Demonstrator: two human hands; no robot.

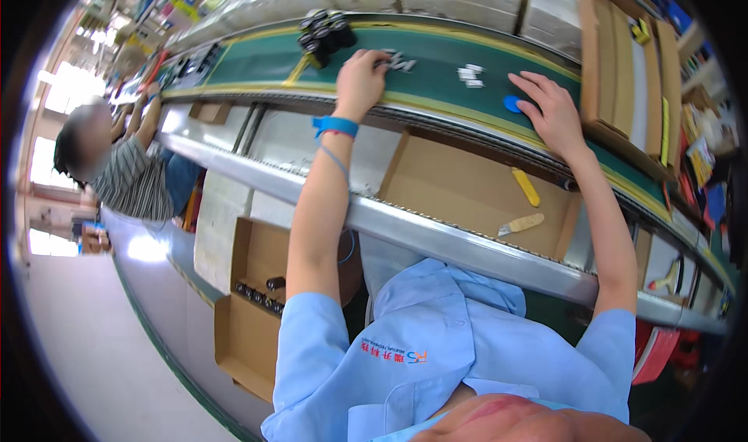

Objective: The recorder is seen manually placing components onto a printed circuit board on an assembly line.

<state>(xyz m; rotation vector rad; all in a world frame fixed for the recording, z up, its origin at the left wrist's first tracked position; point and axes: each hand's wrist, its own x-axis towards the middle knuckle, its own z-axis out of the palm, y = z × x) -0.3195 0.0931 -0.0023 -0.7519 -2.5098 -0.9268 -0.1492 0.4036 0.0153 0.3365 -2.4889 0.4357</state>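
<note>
My left hand (361, 84) is over the green conveyor belt (436, 49), its fingers drawn together at a group of small silvery parts (400, 63). What lies between its fingertips is too small to make out. A blue band circles that wrist, with a cord hanging from it. Farther right, my right hand (552, 109) reaches over the belt with fingers apart. Its thumb is beside a round blue disc (511, 103), and I see nothing gripped. Between the hands lie several small white pieces (470, 76). Left of my left hand stands a cluster of black cylinders (323, 35).
Below the belt, an open cardboard tray (444, 177) contains a yellow-handled tool (526, 187) and a tan-wrapped one (520, 225). A metal rail (436, 235) runs before me. Another carton (249, 337) holds dark cylinders. Cardboard (615, 68) stands far right; a person (128, 169) works far left.
</note>
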